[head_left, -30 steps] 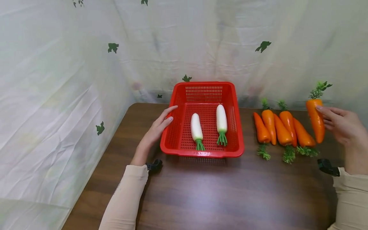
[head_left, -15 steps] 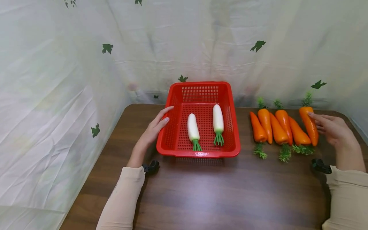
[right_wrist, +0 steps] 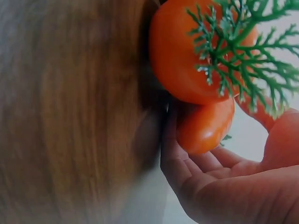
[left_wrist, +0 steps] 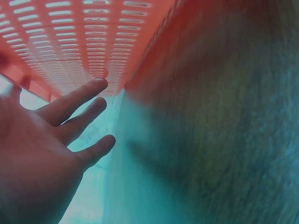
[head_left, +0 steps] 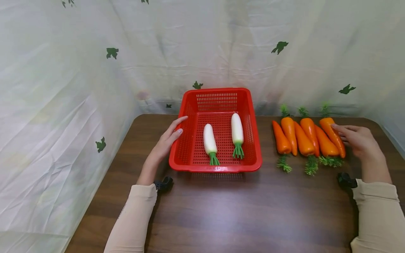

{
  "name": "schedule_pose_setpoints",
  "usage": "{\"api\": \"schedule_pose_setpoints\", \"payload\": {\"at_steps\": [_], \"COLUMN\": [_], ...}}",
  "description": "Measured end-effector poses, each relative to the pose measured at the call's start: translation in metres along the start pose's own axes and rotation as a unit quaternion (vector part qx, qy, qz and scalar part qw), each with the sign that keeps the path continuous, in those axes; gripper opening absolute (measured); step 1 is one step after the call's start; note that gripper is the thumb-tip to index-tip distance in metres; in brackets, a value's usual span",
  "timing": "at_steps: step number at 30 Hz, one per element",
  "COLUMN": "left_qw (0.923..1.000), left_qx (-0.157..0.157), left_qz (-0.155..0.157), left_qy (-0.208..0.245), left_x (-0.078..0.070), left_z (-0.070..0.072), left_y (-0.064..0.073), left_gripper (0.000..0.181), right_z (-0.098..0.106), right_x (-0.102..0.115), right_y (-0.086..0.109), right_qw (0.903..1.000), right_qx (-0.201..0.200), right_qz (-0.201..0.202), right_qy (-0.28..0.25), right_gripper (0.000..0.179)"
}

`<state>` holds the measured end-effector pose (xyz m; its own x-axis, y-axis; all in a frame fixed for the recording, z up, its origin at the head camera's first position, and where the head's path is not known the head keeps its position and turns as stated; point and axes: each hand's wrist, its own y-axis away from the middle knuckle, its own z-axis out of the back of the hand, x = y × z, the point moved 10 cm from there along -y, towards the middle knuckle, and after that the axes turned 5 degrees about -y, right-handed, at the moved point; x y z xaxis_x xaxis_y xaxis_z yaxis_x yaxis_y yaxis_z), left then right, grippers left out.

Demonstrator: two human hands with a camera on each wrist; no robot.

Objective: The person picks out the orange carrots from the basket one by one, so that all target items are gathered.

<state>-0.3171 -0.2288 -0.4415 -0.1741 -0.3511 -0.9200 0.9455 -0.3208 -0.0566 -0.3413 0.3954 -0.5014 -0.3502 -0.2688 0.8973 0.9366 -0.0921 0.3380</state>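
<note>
My right hand point(head_left: 359, 140) grips the rightmost carrot point(head_left: 333, 136), which lies on the table at the end of a row of several carrots point(head_left: 304, 140). In the right wrist view, fingers point(right_wrist: 177, 163) curl along the side of that carrot point(right_wrist: 201, 133); another carrot with feathery green leaves covers part of it. At the red basket's point(head_left: 215, 168) left rim rests my left hand point(head_left: 164, 142). The left wrist view shows its fingers point(left_wrist: 77, 123) spread and straight beside the slotted basket wall point(left_wrist: 93, 37). Two white radishes point(head_left: 210, 138) with green stalks lie apart inside the basket.
The brown wooden table point(head_left: 246, 211) runs back to a pale cloth point(head_left: 202, 45) with leaf-like green marks, which also hangs along the left side. Carrots alternate direction, some leaves pointing back and others forward.
My right hand has brought the last carrot down and left, from tilted above the table to lying against the row. The left hand stays at the basket rim. The head view has shifted slightly.
</note>
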Motion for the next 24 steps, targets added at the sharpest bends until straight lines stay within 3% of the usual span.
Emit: {"api": "schedule_pose_setpoints", "payload": {"at_steps": [2, 9, 17, 21, 24], "left_qw": [1.0000, 1.0000, 1.0000, 1.0000, 1.0000], "left_qx": [0.002, 0.001, 0.001, 0.001, 0.001], "left_qz": [0.000, 0.003, 0.003, 0.003, 0.002], "left_qy": [0.000, -0.001, -0.002, -0.002, -0.002], "left_x": [0.000, 0.000, 0.002, 0.002, 0.002], "left_z": [0.000, 0.000, 0.001, 0.001, 0.000], "left_y": [0.000, 0.000, 0.001, 0.001, 0.000], "left_gripper": [0.053, 0.053, 0.053, 0.053, 0.053], "right_z": [0.001, -0.001, -0.001, -0.001, 0.000], "right_x": [0.001, 0.004, 0.006, 0.009, 0.012], "right_y": [0.001, 0.003, 0.003, 0.005, 0.008], "right_qw": [0.9995, 0.9992, 0.9984, 0.9966, 0.9955], "right_qx": [-0.012, -0.015, -0.001, 0.004, -0.005], "right_qz": [0.002, 0.017, 0.026, 0.030, 0.034], "right_qy": [0.030, 0.033, -0.050, -0.077, -0.089], "right_gripper": [0.077, 0.075, 0.023, 0.012, 0.017]}}
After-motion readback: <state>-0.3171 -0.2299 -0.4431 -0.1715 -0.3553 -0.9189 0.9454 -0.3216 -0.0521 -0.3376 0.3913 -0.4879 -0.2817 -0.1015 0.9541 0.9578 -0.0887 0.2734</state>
